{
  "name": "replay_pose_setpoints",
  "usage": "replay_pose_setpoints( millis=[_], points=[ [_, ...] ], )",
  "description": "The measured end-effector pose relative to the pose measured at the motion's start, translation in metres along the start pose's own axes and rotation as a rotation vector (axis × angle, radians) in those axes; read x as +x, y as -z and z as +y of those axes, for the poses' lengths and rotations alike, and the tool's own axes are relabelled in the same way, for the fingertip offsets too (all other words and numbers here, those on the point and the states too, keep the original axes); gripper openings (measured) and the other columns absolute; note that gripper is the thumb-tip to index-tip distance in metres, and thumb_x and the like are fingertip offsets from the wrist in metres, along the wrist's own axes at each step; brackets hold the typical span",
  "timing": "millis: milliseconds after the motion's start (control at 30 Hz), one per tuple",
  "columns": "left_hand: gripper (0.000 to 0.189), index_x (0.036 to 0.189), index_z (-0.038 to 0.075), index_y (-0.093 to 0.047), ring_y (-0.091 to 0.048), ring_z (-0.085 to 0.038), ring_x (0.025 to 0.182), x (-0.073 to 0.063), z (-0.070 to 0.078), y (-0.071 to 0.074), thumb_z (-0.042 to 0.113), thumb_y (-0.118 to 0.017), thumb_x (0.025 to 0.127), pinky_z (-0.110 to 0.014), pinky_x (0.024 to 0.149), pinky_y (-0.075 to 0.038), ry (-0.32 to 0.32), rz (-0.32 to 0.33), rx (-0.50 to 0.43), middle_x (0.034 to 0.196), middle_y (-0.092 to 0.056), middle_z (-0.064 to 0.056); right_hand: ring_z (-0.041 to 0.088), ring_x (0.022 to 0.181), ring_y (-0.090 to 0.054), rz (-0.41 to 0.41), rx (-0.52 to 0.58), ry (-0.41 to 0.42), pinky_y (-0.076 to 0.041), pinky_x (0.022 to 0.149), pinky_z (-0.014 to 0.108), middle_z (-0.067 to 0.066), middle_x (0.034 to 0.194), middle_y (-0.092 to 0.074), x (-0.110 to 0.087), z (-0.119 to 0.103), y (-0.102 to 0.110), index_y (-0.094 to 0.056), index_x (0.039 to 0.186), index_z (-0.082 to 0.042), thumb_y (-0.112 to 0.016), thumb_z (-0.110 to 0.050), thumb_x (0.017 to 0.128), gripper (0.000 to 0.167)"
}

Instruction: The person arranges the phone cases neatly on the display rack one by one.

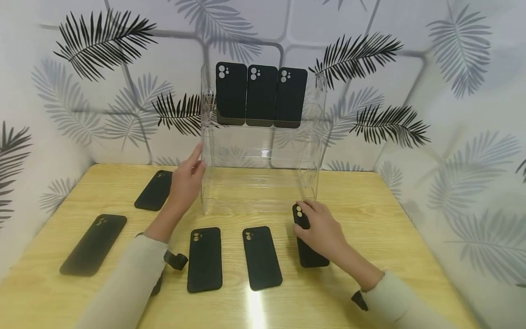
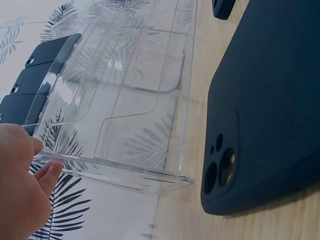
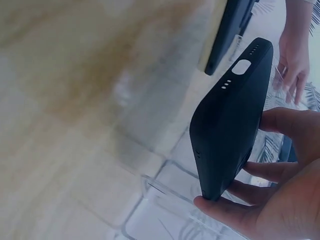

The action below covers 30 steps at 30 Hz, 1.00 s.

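Partly behind right fingers [image 1: 310, 208]: 1 case [image 1: 311, 251]

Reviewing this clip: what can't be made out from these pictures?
Head view: most of one black case, hidden by the left sleeve.
Head view: part of the held case, covered by the right hand.
Left wrist view: the rest of the near case, cut off by the picture's edge.
Right wrist view: the tabletop, its grain lost to blur.
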<state>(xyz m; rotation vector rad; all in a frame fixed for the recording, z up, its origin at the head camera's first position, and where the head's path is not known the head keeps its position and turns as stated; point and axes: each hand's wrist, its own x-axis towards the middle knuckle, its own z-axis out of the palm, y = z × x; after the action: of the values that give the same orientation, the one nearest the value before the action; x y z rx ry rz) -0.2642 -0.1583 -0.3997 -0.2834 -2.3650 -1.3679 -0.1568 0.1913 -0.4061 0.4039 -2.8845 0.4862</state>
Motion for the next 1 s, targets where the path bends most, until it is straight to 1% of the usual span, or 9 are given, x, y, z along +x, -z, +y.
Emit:
replay_pose_setpoints(
  millis=[167,300,400,467,567,633,700,900,1000],
  points=[
    [0.055,0.159,0.031,-0.033,-0.056,-0.033,0.131,0.000,0.000,-0.001,0.022,-0.051,0.107,-0.051,0.106,-0.048,-0.007,-0.005,-0.002,0.147,-0.053,-0.020,0.038,0.140,-0.042,0.022,0.034,-0.038,-0.057,0.084,0.056,0.016,0.149,-0.049,0.008,-0.002,0.014,-0.048,0.150,-0.010,-0.069,-0.031,0.093,0.065],
    [0.056,0.159,0.031,-0.033,-0.056,-0.032,0.131,0.000,-0.001,-0.002,0.020,-0.051,0.107,-0.050,0.106,-0.049,-0.004,-0.004,-0.001,0.149,-0.052,-0.018,0.040,0.142,-0.038,0.077,0.067,-0.042,-0.051,0.095,0.059,0.017,0.151,-0.046,0.020,-0.004,0.029,-0.045,0.153,-0.010,-0.067,-0.031,0.094,0.066],
    [0.056,0.158,0.034,-0.032,-0.056,-0.033,0.130,0.000,-0.001,-0.002,0.021,-0.051,0.107,-0.052,0.104,-0.049,-0.001,-0.001,-0.003,0.146,-0.054,-0.019,0.040,0.142,-0.037,0.139,0.084,-0.038,-0.050,0.096,0.060,0.017,0.152,-0.045,0.031,-0.005,0.039,-0.044,0.153,-0.010,-0.066,-0.030,0.095,0.065],
    [0.056,0.158,0.035,-0.032,-0.056,-0.034,0.130,-0.001,-0.001,-0.001,0.022,-0.050,0.107,-0.053,0.102,-0.050,-0.001,-0.001,-0.004,0.143,-0.055,-0.021,0.038,0.142,-0.037,0.182,0.091,-0.041,-0.052,0.092,0.059,0.015,0.152,-0.044,0.039,-0.006,0.043,-0.045,0.153,-0.010,-0.066,-0.031,0.095,0.064],
    [0.055,0.158,0.035,-0.032,-0.056,-0.034,0.130,-0.001,-0.001,-0.001,0.023,-0.050,0.107,-0.054,0.101,-0.050,0.001,-0.004,-0.008,0.143,-0.055,-0.021,0.037,0.138,-0.041,0.264,0.099,-0.031,-0.052,0.087,0.057,0.014,0.150,-0.046,0.051,-0.005,0.048,-0.047,0.151,-0.010,-0.067,-0.031,0.095,0.063],
    [0.055,0.158,0.037,-0.031,-0.056,-0.034,0.130,-0.002,-0.001,0.000,0.024,-0.050,0.108,-0.053,0.102,-0.050,0.001,-0.009,-0.009,0.144,-0.054,-0.021,0.037,0.136,-0.042,0.309,0.103,-0.027,-0.052,0.087,0.057,0.013,0.149,-0.047,0.058,-0.005,0.050,-0.049,0.150,-0.010,-0.067,-0.031,0.094,0.062],
    [0.055,0.159,0.035,-0.031,-0.056,-0.034,0.131,-0.002,-0.001,0.000,0.025,-0.049,0.108,-0.053,0.103,-0.050,-0.003,-0.008,-0.009,0.145,-0.054,-0.021,0.036,0.135,-0.043,0.346,0.105,-0.024,-0.051,0.088,0.057,0.013,0.148,-0.048,0.066,-0.006,0.053,-0.050,0.149,-0.010,-0.068,-0.030,0.093,0.062],
    [0.054,0.159,0.034,-0.031,-0.056,-0.032,0.132,-0.002,-0.002,-0.001,0.026,-0.049,0.108,-0.052,0.106,-0.048,-0.011,-0.001,-0.007,0.148,-0.051,-0.018,0.039,0.137,-0.041,0.407,0.107,-0.005,-0.048,0.097,0.059,0.015,0.149,-0.048,0.088,-0.009,0.057,-0.050,0.148,-0.009,-0.068,-0.029,0.093,0.061],
    [0.054,0.159,0.035,-0.031,-0.056,-0.032,0.131,-0.001,-0.002,-0.001,0.027,-0.048,0.108,-0.051,0.106,-0.048,-0.009,0.000,-0.004,0.148,-0.052,-0.018,0.037,0.137,-0.040,0.426,0.116,0.001,-0.049,0.097,0.057,0.015,0.150,-0.047,0.099,-0.011,0.058,-0.049,0.149,-0.010,-0.068,-0.030,0.093,0.063]
  ],
)
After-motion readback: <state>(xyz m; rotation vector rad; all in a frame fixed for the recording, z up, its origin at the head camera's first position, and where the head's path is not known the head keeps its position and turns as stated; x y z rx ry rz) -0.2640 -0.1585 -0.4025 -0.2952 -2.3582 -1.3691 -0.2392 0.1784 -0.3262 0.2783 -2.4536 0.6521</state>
